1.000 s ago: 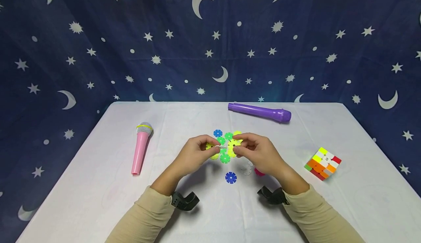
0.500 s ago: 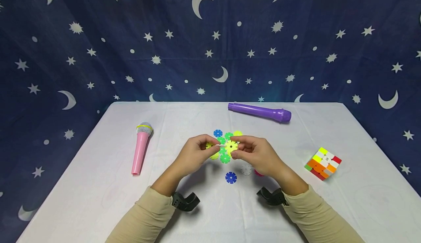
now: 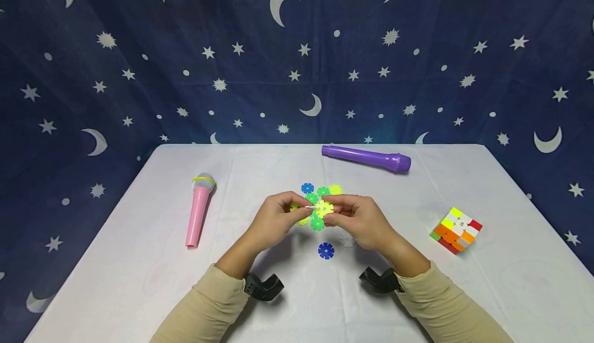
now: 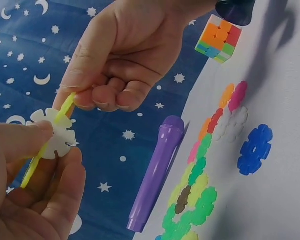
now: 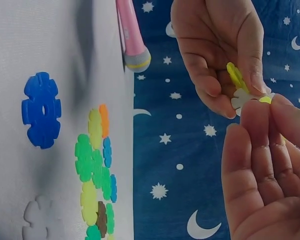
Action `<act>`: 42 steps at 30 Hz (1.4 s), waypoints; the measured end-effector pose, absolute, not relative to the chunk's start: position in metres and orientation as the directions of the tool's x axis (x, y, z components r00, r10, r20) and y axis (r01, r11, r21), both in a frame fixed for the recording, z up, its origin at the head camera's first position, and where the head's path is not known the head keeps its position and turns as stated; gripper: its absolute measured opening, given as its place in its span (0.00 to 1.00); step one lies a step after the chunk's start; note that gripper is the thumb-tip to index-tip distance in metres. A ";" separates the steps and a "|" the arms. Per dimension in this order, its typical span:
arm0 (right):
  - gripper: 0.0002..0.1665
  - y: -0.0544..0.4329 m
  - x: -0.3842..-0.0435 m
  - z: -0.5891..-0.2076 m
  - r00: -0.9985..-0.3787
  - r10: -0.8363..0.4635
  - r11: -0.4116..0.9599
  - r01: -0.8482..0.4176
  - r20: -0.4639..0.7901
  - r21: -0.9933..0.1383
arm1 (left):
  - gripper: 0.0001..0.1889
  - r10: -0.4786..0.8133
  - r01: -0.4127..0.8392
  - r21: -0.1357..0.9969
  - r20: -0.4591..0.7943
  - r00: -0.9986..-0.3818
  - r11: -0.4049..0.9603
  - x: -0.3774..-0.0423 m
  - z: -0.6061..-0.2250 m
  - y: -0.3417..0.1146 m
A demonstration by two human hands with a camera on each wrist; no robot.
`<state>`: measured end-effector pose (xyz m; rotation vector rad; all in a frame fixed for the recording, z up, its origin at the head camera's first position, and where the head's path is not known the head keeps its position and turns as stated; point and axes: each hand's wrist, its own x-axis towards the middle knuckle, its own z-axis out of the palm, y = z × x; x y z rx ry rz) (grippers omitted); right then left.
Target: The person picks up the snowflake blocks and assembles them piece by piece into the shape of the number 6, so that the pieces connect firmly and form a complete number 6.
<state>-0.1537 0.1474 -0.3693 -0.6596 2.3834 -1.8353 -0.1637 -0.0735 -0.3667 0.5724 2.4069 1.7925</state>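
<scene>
My left hand (image 3: 273,223) pinches a white notched plastic disc (image 4: 60,137) between thumb and fingers. One yellow notched disc (image 5: 235,76) is on the white disc's left side, partly covered by the left fingers. From the right, my right hand (image 3: 364,223) pinches another yellow notched disc (image 3: 324,209) between thumb and index finger. Its edge meets the white disc's edge; how deep their slots sit is hidden by the fingers. Both hands are raised over the table, above a group of coloured discs.
Several green discs (image 3: 317,223), plus yellow and blue ones, lie behind the hands. Nearer lie a dark blue disc (image 3: 326,250) and a whitish disc (image 3: 347,240). A pink microphone (image 3: 198,211) lies left, a purple microphone (image 3: 366,159) at the back, a puzzle cube (image 3: 456,230) right.
My right hand has moved a little left with its yellow disc, bringing it up against the white disc. The left hand has stayed nearly still.
</scene>
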 end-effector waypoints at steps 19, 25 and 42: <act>0.18 0.145 -0.155 -0.373 -0.909 -0.330 0.219 -0.338 0.256 -0.916 | 0.15 0.432 0.200 0.954 0.088 -0.898 0.223 -0.164 -0.368 -0.072; 0.19 0.148 -0.156 -0.372 -0.907 -0.354 0.267 -0.333 0.230 -0.904 | 0.21 0.407 0.241 0.913 0.093 -0.909 0.329 -0.165 -0.370 -0.073; 0.20 0.165 -0.175 -0.386 -0.940 -0.334 0.578 -0.258 0.064 -0.774 | 0.17 0.366 0.235 0.918 0.109 -0.924 0.320 -0.167 -0.367 -0.077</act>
